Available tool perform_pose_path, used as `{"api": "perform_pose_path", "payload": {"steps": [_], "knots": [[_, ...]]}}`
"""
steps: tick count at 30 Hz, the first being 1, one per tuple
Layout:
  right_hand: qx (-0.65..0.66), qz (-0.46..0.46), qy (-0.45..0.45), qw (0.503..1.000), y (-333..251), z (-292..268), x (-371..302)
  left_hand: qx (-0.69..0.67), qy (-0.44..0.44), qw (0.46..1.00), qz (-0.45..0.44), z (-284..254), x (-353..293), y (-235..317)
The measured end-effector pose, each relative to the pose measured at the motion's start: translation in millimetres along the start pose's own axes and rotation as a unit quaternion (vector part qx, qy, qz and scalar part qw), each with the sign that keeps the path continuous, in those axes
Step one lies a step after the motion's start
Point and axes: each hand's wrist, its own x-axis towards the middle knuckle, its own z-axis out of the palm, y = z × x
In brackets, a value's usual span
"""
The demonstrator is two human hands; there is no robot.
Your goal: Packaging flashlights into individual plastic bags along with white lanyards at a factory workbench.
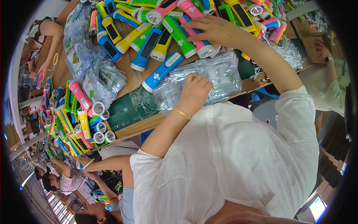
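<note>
1. Around a busy workroom, other people worked near the same counter (125,114), whose green top showed in strips beside its wooden edge.
2. Brown cardboard (128,76) covered part of that top, with a pile of flashlights in pink, blue, green and yellow spread across its far side.
3. On the near side, in front of the white shirt (242,149), lay a flat stack of clear plastic bags (225,80).
4. Over this stack stood the left hand (195,91), its fingers curled inward; whether it gripped a bag could not be told. A yellowish bangle (182,114) circled its wrist.
5. Farther out, the right hand (220,33) was open, fingers extended and parted across a pink-and-blue flashlight (205,50); firm contact could not be made out.
6. Just beside that flashlight, on its left, lay a green flashlight (179,36) with a white head. Nearer the left hand, a blue flashlight (163,71) slanted at the left end of the stack.
7. Off to the left, a heap of bags holding printed cards (106,80) bordered another cluster of flashlights (82,123), several with round clear lenses showing.
8. White cords (287,54) lay bundled to the right, and beyond them a co-worker's hand (321,48) was at a cardboard box (311,44).
</note>
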Motion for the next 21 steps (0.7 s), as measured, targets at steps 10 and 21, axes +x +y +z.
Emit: {"api": "perform_pose_path", "payload": {"steps": [10,21], "knots": [[0.435,0.220,0.171,0.856,-36,-44,-41,-0.164,0.062,0.982,0.077,-39,-16,-13],[0.403,0.168,0.051,0.898,-106,-19,-77,-0.194,0.156,0.968,0.041,-34,-5,-13]]}}
